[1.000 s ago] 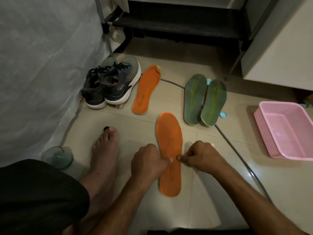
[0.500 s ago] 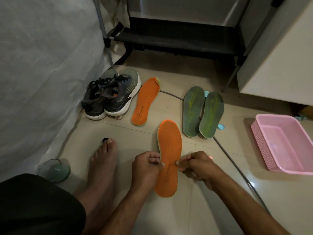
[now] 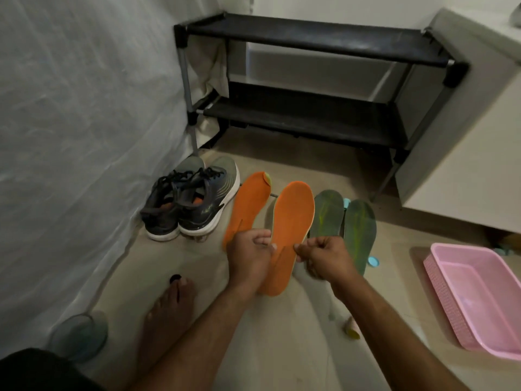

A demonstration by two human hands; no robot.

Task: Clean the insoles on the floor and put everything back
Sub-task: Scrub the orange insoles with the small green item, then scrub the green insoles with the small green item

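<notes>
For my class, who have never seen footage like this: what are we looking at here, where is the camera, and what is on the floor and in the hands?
There is no machine: a person wears a wide-angle camera on the head, looking forward and down, so you see their own arms and a bare foot.

The left hand and right hand each pinch an edge of one orange insole, which they hold up off the floor.

On the tiled floor lie a second orange insole, two green insoles side by side, a pair of grey trainers by the wall, and a pink basket on the right. A black shoe rack stands behind, and a glass dish sits at lower left.
</notes>
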